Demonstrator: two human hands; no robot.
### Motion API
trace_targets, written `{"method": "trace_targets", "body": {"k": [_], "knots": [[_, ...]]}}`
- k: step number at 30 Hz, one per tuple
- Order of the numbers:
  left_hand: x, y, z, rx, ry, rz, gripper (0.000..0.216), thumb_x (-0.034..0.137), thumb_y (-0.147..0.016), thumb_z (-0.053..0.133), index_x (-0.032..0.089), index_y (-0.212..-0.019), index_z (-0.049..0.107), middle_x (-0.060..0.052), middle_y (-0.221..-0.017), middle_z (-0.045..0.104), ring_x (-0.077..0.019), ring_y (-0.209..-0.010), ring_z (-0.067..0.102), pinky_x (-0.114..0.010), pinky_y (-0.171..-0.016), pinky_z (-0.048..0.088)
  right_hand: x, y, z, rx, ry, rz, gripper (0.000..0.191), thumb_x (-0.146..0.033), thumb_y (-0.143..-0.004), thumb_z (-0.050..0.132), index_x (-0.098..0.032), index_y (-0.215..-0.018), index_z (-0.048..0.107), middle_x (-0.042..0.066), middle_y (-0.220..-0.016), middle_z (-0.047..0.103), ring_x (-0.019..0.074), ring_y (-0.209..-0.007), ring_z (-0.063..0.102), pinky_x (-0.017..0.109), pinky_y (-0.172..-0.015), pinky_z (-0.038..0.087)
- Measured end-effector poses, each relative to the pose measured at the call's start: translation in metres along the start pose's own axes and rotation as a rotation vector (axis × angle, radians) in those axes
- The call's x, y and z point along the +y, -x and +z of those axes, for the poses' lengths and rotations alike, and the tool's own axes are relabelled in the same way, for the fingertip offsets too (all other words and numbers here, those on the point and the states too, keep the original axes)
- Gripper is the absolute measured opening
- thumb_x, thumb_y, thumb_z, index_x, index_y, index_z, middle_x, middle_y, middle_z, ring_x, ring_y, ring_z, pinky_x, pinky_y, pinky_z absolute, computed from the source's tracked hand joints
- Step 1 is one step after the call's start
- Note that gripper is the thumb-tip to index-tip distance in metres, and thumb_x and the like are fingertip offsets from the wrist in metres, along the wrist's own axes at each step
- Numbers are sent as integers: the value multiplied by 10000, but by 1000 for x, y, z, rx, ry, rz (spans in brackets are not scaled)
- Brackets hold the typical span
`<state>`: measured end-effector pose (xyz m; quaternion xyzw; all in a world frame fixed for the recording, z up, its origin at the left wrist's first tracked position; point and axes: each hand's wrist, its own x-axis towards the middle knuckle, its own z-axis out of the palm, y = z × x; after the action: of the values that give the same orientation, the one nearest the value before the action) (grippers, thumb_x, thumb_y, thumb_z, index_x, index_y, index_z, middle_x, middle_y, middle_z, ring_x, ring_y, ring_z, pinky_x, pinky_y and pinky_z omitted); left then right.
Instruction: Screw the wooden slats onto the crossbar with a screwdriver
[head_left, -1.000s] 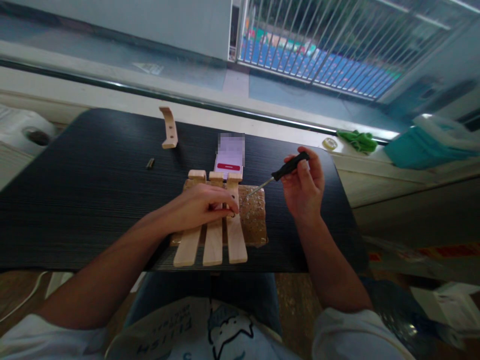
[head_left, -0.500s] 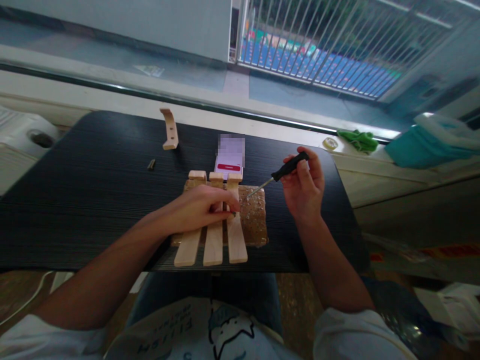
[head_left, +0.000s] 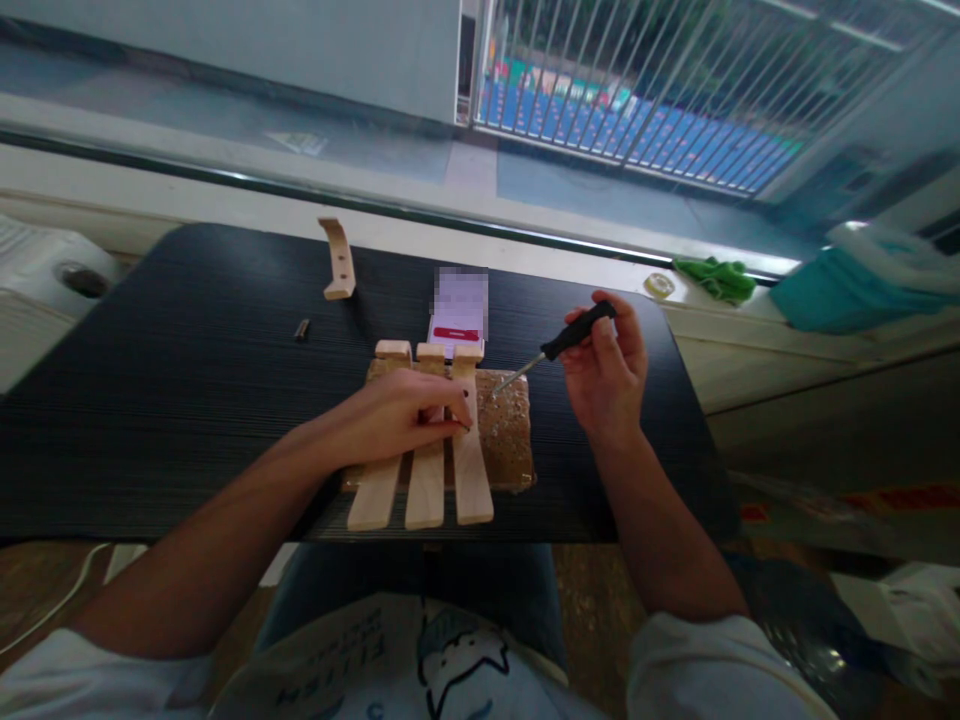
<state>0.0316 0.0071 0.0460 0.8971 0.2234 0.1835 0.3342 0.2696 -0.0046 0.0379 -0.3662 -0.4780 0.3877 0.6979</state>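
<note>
My left hand [head_left: 405, 415] reaches across three pale curved wooden pieces, its thumb and fingertips pinched on a small screw at the rightmost wooden piece [head_left: 472, 480]. A dark hole shows in that piece just above the fingertips. All three lie side by side on a brown, tape-wrapped block [head_left: 506, 440], their wide ends past its near edge. My right hand [head_left: 611, 375] holds a screwdriver [head_left: 577, 330] by its black handle. The shaft slants down left, with its tip over the block, right of the wooden pieces. Whether the tip touches the block I cannot tell.
A phone [head_left: 459, 300] lies beyond the block. Farther left on the black table [head_left: 187, 400] are a separate curved wooden piece [head_left: 340, 262] with two holes and some small screws [head_left: 302, 330]. On the sill sit a tape roll [head_left: 660, 286], a green cloth [head_left: 716, 280] and a teal bin [head_left: 840, 290].
My left fingertips have shifted slightly left, uncovering the hole in the rightmost wooden piece. My right hand and the screwdriver have hardly moved.
</note>
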Motion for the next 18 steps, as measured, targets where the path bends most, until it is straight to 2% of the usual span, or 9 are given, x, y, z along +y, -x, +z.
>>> {"method": "trace_targets", "body": {"k": [5, 8, 18], "knots": [[5, -2, 0, -9, 4, -85, 78, 152, -807, 582, 162, -831, 656, 49, -602, 554, -81, -512, 492, -187, -515, 355, -2, 2, 1, -31, -15, -24, 216, -374, -817, 625, -315, -1022, 587, -11, -861, 630, 75, -583, 502, 214, -507, 433], [7, -2, -1, 7, 28, -126, 77, 160, -787, 585, 172, -858, 613, 75, -574, 493, -76, -488, 448, -182, -500, 332, -3, 4, 1, -91, 29, -75, 191, -377, -861, 580, -339, -1049, 579, -10, -887, 618, 76, -580, 506, 216, -498, 438], [5, -1, 0, 8, 52, -122, 71, 179, -796, 574, 176, -866, 585, 73, -568, 478, -85, -484, 447, -187, -499, 322, 0, 4, -2, -144, 253, -162, 223, -433, -926, 459, -347, -1128, 494, 14, -927, 573, 99, -606, 532, 232, -493, 470]]}}
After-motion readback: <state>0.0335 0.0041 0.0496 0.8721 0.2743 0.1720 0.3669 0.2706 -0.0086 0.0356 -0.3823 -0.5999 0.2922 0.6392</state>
